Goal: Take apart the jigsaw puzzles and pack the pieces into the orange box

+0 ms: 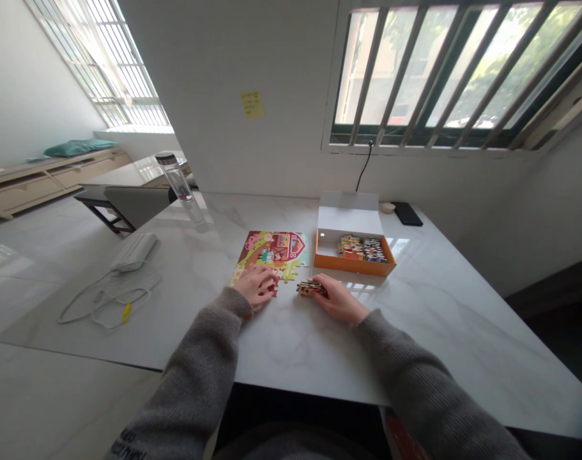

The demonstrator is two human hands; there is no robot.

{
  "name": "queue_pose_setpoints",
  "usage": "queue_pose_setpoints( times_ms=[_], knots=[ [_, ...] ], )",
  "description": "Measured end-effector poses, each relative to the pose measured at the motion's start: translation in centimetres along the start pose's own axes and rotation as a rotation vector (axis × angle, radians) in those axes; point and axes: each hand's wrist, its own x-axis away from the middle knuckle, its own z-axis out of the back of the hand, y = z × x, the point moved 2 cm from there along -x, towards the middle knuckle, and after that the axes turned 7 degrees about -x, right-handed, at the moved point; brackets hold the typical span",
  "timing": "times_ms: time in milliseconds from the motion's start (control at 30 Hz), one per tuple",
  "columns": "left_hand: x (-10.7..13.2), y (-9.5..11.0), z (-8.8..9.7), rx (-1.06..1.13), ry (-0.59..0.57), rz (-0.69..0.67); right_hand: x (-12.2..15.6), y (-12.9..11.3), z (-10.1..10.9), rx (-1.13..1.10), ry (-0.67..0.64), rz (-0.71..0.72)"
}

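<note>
A partly assembled colourful jigsaw puzzle point(271, 252) lies on the white marble table point(415, 319). My left hand point(257, 285) rests on the puzzle's lower edge, fingers curled and pressing on the pieces there. My right hand point(336, 297) lies just right of the puzzle, its fingers closed round a small clump of puzzle pieces point(308, 288) on the tabletop. An orange box point(355, 263) with a raised white lid stands beyond my right hand and holds several loose pieces point(362, 248).
A clear water bottle point(178, 182) stands at the far left of the table. A white power adapter point(133, 251) with a coiled cable point(106, 300) lies to the left. A black phone point(407, 213) and a small white object sit near the wall.
</note>
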Motion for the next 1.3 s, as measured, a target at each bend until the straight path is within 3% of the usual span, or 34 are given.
queue_pose_setpoints(
  times_ms=[267,467,667,800,933,1167,1300],
  knots=[
    [-0.6,0.8,0.8,-0.194,-0.25,-0.229,0.0,0.0,0.0,0.008,-0.01,0.006],
    [-0.2,0.9,0.6,-0.394,-0.19,-0.386,0.0,-0.4,0.1,0.026,-0.008,0.009],
    [-0.2,-1.3,0.0,-0.192,-0.046,-0.221,0.0,0.0,0.0,0.024,-0.012,0.022],
    [-0.7,-1.1,-0.1,-0.125,-0.03,-0.142,0.0,-0.2,0.0,0.021,-0.013,0.019],
    [-1.3,1.0,0.3,-0.087,0.031,-0.143,-0.1,-0.4,0.0,0.012,-0.015,0.017],
    [-2.7,7.5,0.0,-0.04,0.202,-0.134,-0.1,0.2,-0.1,0.005,0.007,0.008],
    [-2.7,8.4,-0.8,-0.069,0.116,-0.19,-0.1,0.6,-0.2,-0.048,0.014,-0.006]
  ],
)
